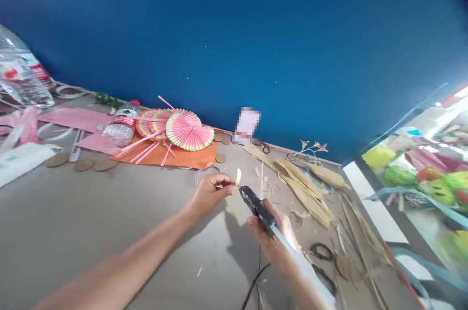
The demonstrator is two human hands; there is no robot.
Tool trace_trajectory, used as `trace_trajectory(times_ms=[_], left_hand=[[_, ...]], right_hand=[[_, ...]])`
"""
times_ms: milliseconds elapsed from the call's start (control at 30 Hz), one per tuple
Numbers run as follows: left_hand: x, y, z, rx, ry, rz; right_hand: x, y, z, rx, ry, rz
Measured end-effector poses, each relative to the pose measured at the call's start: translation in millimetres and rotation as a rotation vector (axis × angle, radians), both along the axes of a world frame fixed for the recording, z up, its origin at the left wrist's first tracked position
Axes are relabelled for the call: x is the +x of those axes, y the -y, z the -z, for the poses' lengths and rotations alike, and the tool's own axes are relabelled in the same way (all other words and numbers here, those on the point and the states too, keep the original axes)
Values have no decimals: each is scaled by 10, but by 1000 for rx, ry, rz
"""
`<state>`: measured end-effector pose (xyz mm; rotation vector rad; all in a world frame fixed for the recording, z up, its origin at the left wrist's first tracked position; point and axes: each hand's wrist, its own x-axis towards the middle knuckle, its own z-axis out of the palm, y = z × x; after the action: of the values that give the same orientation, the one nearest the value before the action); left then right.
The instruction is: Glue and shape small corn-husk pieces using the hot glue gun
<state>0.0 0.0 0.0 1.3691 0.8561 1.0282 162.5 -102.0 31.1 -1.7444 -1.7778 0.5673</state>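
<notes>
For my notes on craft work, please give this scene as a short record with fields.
left hand: left hand pinches a small pale piece
right hand: right hand grips a black glue gun, nozzle close to the piece
surface: grey table
behind the hands: pink paper fans on orange paper, plastic bottle
right side: dried straw bundle, scissors

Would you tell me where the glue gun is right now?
In the head view, the glue gun is gripped in the right hand, nozzle near the small piece pinched by the left hand.
</notes>
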Motion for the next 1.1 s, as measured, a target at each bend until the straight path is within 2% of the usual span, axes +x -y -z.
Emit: trace_trajectory(times_ms=[200, 533, 1100], left_hand=[[5, 19, -44, 28, -27, -22], [-20, 25, -62, 218, -86, -22], [-29, 29, -87, 277, -117, -17]], right_hand=[[-21, 38, -37, 41, 22, 4], [-6, 30, -39, 105, 75, -37], [-12, 44, -59, 105, 93, -39]])
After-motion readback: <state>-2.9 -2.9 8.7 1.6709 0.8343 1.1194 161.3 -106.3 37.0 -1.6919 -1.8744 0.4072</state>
